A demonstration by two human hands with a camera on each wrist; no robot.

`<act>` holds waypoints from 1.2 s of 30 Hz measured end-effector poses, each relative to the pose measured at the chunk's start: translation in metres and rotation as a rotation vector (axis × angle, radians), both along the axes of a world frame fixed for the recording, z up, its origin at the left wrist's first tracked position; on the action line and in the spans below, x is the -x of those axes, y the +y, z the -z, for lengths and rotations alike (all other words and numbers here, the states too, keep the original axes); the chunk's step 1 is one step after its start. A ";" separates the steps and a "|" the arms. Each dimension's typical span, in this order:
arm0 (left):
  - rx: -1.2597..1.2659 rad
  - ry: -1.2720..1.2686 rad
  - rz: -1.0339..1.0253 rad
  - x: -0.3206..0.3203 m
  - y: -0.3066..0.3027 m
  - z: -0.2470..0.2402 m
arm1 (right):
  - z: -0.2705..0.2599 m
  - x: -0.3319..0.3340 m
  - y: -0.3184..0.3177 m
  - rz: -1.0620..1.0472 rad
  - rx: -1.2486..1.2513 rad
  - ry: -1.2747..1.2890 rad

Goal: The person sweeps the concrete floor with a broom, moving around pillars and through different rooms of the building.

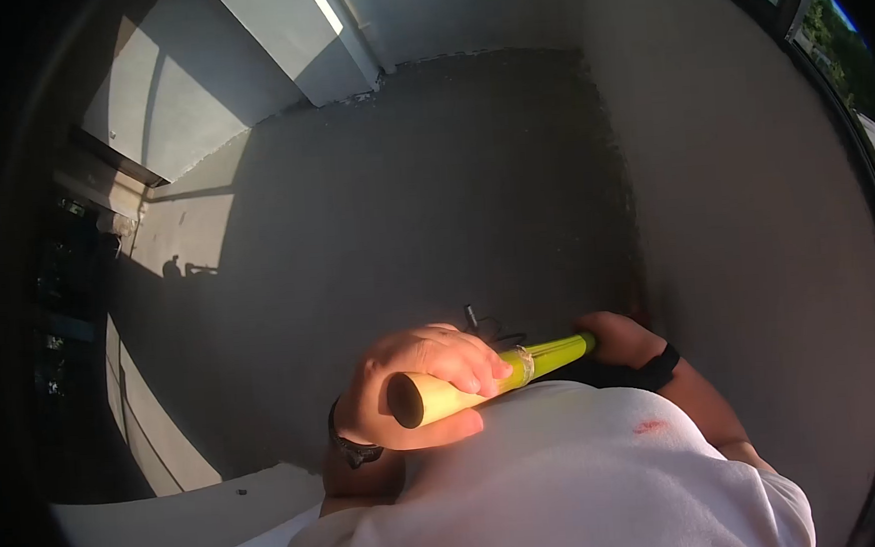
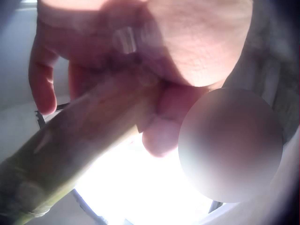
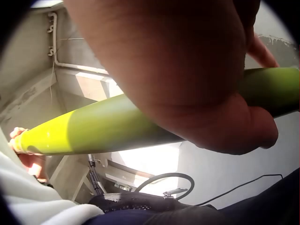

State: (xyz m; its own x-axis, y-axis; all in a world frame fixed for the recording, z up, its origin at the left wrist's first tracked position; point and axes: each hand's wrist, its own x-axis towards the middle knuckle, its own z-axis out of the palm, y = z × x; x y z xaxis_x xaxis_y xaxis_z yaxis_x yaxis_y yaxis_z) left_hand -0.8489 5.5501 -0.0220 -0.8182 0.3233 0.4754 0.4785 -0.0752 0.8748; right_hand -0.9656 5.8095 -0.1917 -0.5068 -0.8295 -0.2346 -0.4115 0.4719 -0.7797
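A green bamboo tube [image 1: 558, 351] with a ringed node and a pale, cut end lies slantwise across the front of the person's chest in the head view. The left hand [image 1: 425, 366] grips it close to the pale end, fingers over the top and thumb below. On the far, greener end the right hand [image 1: 617, 341] holds it. Up close in the right wrist view, the right thumb [image 3: 225, 119] wraps across the smooth green stalk [image 3: 103, 126], its fingers mostly hidden behind. In the left wrist view, the stalk [image 2: 70, 136] runs out from the left palm [image 2: 192, 37].
Bare grey floor [image 1: 433, 194] stretches ahead, with a plain wall [image 1: 723, 186] and a window frame at right. A black cable [image 3: 190, 185] with a metal-ended piece hangs or lies low in front. Sunlit patches and shadows fall at left.
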 end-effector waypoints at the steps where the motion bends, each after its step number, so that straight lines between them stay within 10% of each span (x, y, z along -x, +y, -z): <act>1: 0.038 -0.033 -0.058 -0.007 0.004 0.004 | 0.012 0.007 0.002 -0.044 -0.004 -0.003; 5: 0.263 -0.064 -0.289 -0.036 0.040 0.022 | 0.088 0.034 0.013 -0.237 0.073 -0.072; 20: 0.210 0.036 -1.088 -0.199 0.260 -0.027 | 0.023 -0.052 0.013 -1.072 0.289 -0.103; 36: 0.282 -0.214 -1.369 -0.474 0.351 0.009 | 0.086 -0.337 0.011 -1.380 0.144 0.010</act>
State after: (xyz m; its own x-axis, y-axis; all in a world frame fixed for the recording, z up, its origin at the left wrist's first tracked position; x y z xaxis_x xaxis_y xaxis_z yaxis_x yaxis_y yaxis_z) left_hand -0.3752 5.9013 -0.0314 -0.6048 -0.7117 0.3573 -0.1129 0.5208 0.8462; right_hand -0.6287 5.8205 -0.2775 0.7331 -0.6717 -0.1067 -0.4801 -0.4000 -0.7807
